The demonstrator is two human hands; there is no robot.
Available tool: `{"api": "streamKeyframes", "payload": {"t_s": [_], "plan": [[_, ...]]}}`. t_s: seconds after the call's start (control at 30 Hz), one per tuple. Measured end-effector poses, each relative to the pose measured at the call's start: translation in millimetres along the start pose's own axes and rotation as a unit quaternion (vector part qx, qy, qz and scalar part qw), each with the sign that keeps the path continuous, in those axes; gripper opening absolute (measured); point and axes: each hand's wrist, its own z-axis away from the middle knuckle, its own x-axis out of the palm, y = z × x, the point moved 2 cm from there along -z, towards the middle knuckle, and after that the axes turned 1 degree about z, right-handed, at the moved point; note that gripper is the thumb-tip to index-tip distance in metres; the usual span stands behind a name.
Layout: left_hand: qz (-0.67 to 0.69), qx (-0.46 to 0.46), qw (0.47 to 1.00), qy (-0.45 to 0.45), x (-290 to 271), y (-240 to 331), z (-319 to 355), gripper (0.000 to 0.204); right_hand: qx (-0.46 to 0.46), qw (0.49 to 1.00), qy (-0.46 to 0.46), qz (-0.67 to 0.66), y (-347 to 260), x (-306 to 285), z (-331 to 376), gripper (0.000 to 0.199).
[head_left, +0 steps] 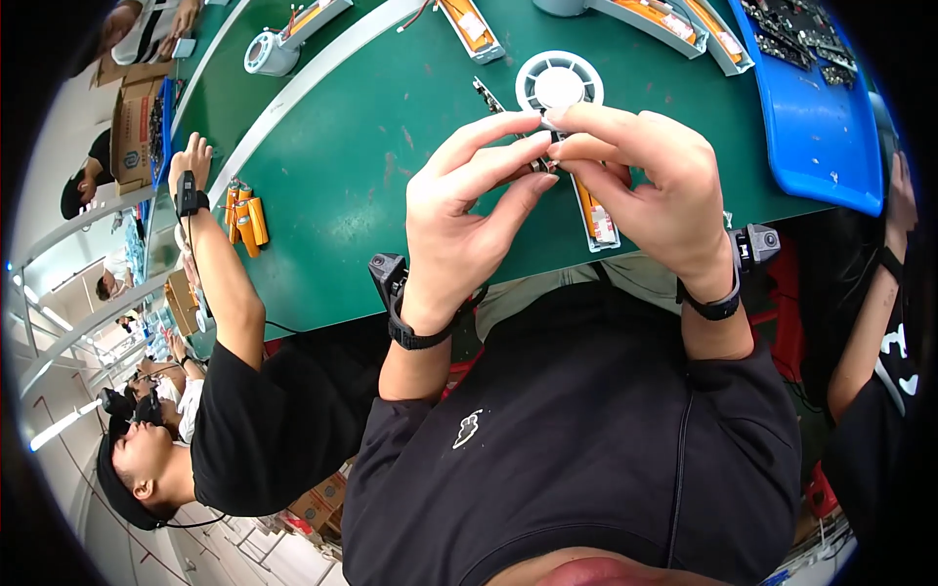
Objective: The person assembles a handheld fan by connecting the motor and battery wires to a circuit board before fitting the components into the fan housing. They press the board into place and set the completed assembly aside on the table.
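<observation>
My left hand (pixel 457 210) and my right hand (pixel 653 181) meet fingertip to fingertip over the green table. The left one is closed in a pinch on a narrow dark circuit board (pixel 486 96), whose far end sticks out beyond the fingers. My right fingers are pinched too, at a small dark part with reddish wire that they mostly hide. Under both hands lies a device with a white round slotted head (pixel 560 82) and a pale handle tray (pixel 603 239). An orange battery pack (pixel 588 207) sits in that tray, partly covered by my right hand.
Similar grey-white housings with orange batteries (pixel 469 27) lie along the far side. A blue tray (pixel 816 137) with dark circuit boards (pixel 791 34) stands at right. Loose orange batteries (pixel 246 217) lie at left, beside a co-worker's arm (pixel 220 264). Another person sits at right.
</observation>
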Motion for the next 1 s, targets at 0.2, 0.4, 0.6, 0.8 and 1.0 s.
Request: {"api": "streamKeyframes", "payload": {"t_s": [0.2,0.4,0.6,0.8,1.0], "plan": [[-0.047,0.07,0.996,-0.009,-3,-1,-3,0.034,-0.061,0.993,-0.018,0.097,-9,1,4,0.055],[-0.054,0.108,0.992,0.022,3,-5,0,0.034,-0.03,0.993,0.089,0.066,-10,21,12,0.063],[-0.106,0.131,0.984,0.057,9,-10,7,0.034,0.129,0.975,0.115,-0.142,-11,30,25,0.068],[-0.128,0.139,0.979,0.073,15,-9,15,0.038,0.176,0.964,0.061,-0.191,-12,25,33,0.066],[-0.157,0.155,0.971,0.096,21,-6,15,0.04,0.162,0.965,0.056,-0.2,-7,22,34,0.06]]}}
